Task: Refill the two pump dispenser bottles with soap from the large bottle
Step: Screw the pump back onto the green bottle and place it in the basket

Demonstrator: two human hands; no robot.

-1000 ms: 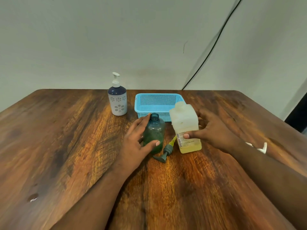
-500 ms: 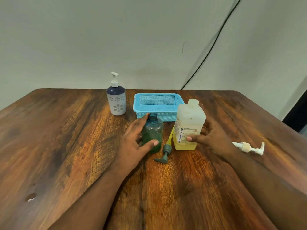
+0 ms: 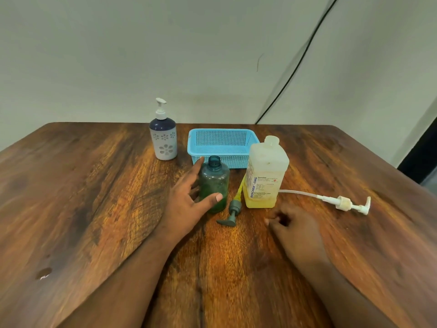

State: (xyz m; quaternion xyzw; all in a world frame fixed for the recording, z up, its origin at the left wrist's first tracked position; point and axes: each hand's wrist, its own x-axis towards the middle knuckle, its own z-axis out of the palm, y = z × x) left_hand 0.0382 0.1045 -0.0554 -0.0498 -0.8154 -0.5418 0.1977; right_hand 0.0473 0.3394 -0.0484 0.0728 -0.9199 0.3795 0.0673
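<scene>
Head view: the left hand grips the open green bottle; the right hand, loosely curled, holds nothing near the uncapped large bottle. A careless knock could spill either. The white dispenser stands capped. Wooden desk, basket, plain wall.

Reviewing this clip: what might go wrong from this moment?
1. The green bottle has a narrow open neck, and pouring from the wide large bottle may spill onto the table.
2. The grey pump lies right by both bottles and could get knocked.
3. The white pump rests near the table's right side and may roll off.
</scene>
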